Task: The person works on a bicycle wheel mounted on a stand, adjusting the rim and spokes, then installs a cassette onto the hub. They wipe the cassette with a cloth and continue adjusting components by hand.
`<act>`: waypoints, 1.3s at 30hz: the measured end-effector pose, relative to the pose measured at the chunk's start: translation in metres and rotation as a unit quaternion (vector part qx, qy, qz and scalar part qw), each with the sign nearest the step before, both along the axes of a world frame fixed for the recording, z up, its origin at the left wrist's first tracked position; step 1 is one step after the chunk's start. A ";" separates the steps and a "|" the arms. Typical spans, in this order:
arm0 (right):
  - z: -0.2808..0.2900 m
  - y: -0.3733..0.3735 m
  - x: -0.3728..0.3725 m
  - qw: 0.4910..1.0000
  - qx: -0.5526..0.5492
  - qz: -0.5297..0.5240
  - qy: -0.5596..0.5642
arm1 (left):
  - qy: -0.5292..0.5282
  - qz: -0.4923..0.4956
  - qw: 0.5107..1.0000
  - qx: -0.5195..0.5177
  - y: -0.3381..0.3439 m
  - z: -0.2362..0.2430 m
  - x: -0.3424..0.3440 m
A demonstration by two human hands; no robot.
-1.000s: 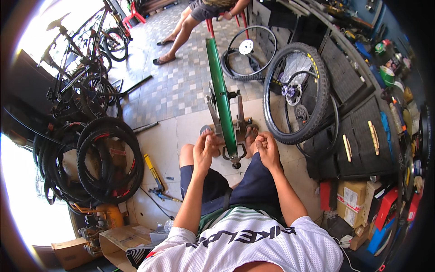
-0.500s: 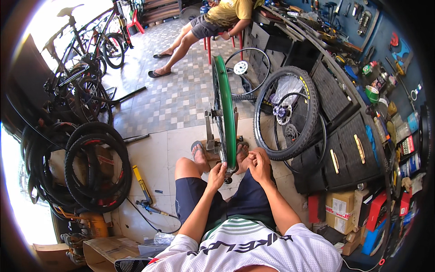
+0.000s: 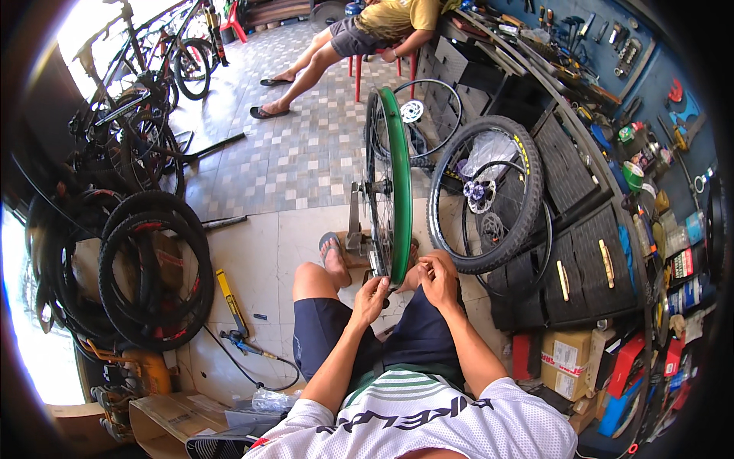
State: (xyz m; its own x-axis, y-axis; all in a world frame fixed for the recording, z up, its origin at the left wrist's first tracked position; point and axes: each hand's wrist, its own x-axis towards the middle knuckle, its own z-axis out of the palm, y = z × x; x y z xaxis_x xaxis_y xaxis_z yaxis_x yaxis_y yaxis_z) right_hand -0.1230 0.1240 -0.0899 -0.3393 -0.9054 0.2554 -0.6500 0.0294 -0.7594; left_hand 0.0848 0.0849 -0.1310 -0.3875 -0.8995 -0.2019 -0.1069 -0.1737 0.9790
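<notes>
A bare bicycle wheel (image 3: 399,183) with a bright green inner rim stands upright between my knees, its hub held in a metal truing stand (image 3: 355,222). At the near, lower end of the rim, my left hand (image 3: 370,301) is closed, thumb and fingertips pinching its edge beside the spokes. My right hand (image 3: 437,284) hovers over my right knee, just right of the rim and apart from it. Its thumb and index finger are pressed together, and anything between them is too small to make out.
To the right, a knobby-tyred wheel (image 3: 520,195) leans against dark drawers (image 3: 589,268). Several tyres (image 3: 157,268) stack at left, near a yellow-handled tool (image 3: 232,304) and a hose. Bicycles (image 3: 145,99) stand far left. A seated person (image 3: 382,30) stretches their legs across the floor ahead.
My view has shifted slightly, and the green-rimmed wheel appears a little farther right and more tilted. My left hand stays at its lower rim; the right hand keeps its pinch.
</notes>
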 end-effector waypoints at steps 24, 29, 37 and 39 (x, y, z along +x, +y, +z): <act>0.003 0.001 0.018 0.991 0.054 -0.006 0.121 | 0.192 0.112 0.968 -0.114 -0.129 0.176 0.023; 0.003 -0.001 0.017 0.993 0.053 0.008 0.101 | 0.055 0.077 0.994 -0.052 -0.109 0.090 0.044; -0.001 -0.007 0.008 0.991 0.040 0.015 0.124 | 0.049 0.070 0.996 -0.012 -0.073 0.048 0.030; 0.002 -0.002 0.003 0.991 0.064 0.027 0.112 | 0.102 0.093 0.990 -0.006 -0.066 0.061 0.009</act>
State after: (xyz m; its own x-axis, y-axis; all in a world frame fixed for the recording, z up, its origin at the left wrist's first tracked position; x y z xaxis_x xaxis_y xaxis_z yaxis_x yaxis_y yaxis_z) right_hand -0.1201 0.1218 -0.0880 -0.2374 -0.9506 0.2002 -0.8046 0.0769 -0.5888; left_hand 0.0940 0.0186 -0.0698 -0.2458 -0.9613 -0.1248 0.1258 -0.1593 0.9792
